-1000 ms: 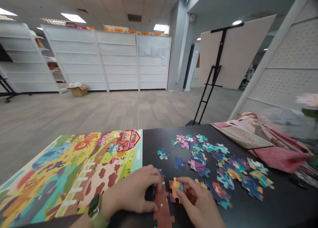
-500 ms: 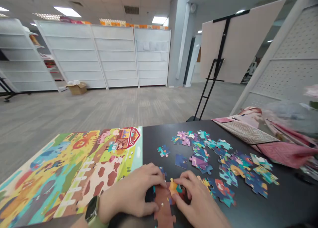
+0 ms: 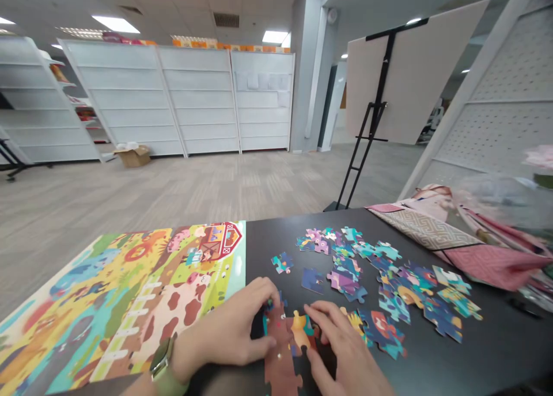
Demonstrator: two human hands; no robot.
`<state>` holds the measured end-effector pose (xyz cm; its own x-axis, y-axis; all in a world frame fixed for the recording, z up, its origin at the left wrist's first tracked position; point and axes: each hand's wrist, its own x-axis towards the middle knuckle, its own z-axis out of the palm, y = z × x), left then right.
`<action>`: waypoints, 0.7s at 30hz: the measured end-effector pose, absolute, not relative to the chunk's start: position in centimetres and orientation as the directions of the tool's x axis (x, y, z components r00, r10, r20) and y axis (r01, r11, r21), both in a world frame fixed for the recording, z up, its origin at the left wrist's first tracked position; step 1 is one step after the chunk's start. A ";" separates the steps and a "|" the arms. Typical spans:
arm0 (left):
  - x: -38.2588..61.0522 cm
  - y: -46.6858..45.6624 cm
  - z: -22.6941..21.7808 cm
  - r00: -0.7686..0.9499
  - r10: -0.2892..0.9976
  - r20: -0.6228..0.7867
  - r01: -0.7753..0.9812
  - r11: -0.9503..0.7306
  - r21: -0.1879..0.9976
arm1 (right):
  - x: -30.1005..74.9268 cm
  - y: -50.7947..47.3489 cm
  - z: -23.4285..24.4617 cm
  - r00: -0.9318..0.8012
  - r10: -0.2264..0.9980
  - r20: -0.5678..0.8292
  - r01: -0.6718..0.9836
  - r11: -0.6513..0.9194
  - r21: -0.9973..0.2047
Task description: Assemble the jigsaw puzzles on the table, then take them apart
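Note:
A printed farm-scene puzzle picture [image 3: 129, 309], with a red barn and cow patches, lies on the black table [image 3: 488, 350]. My left hand [image 3: 228, 332], with a green-strapped smartwatch [image 3: 161, 360] on the wrist, grips the top of a brown jigsaw section [image 3: 280, 353] between thumb and fingers. Beside that section lies an orange and teal jigsaw piece [image 3: 302, 331]. My right hand [image 3: 341, 341] rests just right of it, fingers apart and holding nothing. Several loose colourful jigsaw pieces [image 3: 343, 281] are spread across the table to the right and ahead.
A patterned pink fabric bag [image 3: 449, 240] and a clear plastic wrap [image 3: 488, 203] lie at the table's far right. Beyond the table edge are a carpeted floor, a black easel with a board [image 3: 380, 91], white shelving [image 3: 173, 99] and a cardboard box [image 3: 133, 157].
My right hand has lifted off the orange piece and moved slightly right, its fingers now apart. The orange piece now shows fully beside the brown section. My left hand has barely moved.

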<state>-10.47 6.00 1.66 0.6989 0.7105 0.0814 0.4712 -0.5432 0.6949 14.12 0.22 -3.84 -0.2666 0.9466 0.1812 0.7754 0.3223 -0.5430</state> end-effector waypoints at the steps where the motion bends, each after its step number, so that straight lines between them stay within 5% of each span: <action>1: -10.5 6.1 1.7 0.693 0.715 0.095 0.465 -0.543 0.699 | 14.0 0.3 -4.0 -0.273 0.947 0.172 0.782 0.322 -0.533; 14: -10.2 5.9 1.8 0.780 0.625 0.028 0.488 -0.636 0.598 | 13.1 1.1 -0.9 -0.248 0.969 0.018 0.796 0.214 -0.567; 21: -10.6 6.1 1.8 0.769 0.637 0.046 0.502 -0.646 0.575 | 14.8 0.2 -1.9 -0.268 0.961 -0.068 0.611 0.115 -0.783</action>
